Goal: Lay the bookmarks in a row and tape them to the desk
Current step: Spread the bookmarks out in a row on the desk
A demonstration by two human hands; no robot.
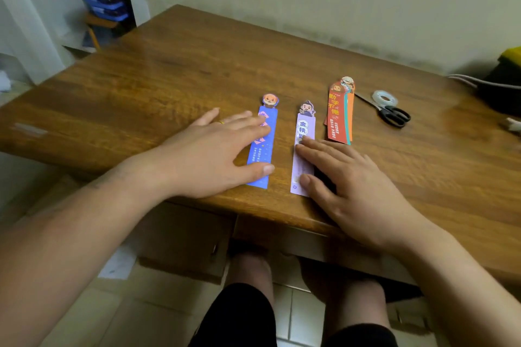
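Note:
Two bookmarks lie side by side near the front edge of the wooden desk (169, 84). My left hand (214, 155) rests flat on the blue bookmark (263, 149), fingers spread across its middle and thumb on its lower end. My right hand (352, 186) lies flat with its fingertips on the lilac bookmark (303, 132), which sits just right of the blue one. A small stack of bookmarks (339, 115) with a red one on top lies further right, untouched. A roll of clear tape (384, 98) sits behind the stack to the right.
Black-handled scissors (390, 114) lie beside the tape roll. A dark box with a yellow top (504, 84) and a grey cable (465, 80) occupy the desk's far right. A wall runs behind the desk; my knees are under its front edge.

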